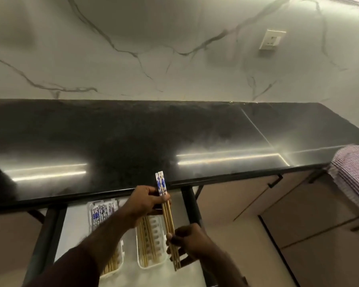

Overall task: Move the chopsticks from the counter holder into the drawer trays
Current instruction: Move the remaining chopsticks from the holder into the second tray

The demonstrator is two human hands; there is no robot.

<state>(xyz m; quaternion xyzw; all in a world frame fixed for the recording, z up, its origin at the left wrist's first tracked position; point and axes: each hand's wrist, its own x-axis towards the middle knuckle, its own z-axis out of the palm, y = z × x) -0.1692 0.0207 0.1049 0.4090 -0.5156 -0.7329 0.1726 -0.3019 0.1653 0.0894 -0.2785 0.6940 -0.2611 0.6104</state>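
A person stands at a dark tabletop with a pair of chopsticks held between both hands above an open drawer. The left hand curls round the pair near its blue-and-white patterned end, which pokes up just past the tabletop's front edge. The right hand pinches the bare wooden shafts near the narrow tips, fingertips closed on the sticks. The pair runs away from the person and slightly leftward, its patterned end far and its tips near.

Directly below and to the left lies a white tray that already has several chopsticks laid lengthwise in it. A second tray sits further left, partly hidden by the left forearm, with patterned ends visible at its far end. The sticks in both trays appear to lie along much the same line as the held pair, patterned ends away.

That shared direction looks like the thing that matters: the pair probably needs only a short drop down and leftward, with little turning, to settle among the others. The left hand is the nearer one to the trays. The counter holder is not in sight. A striped cloth hangs over the tabletop's right end.
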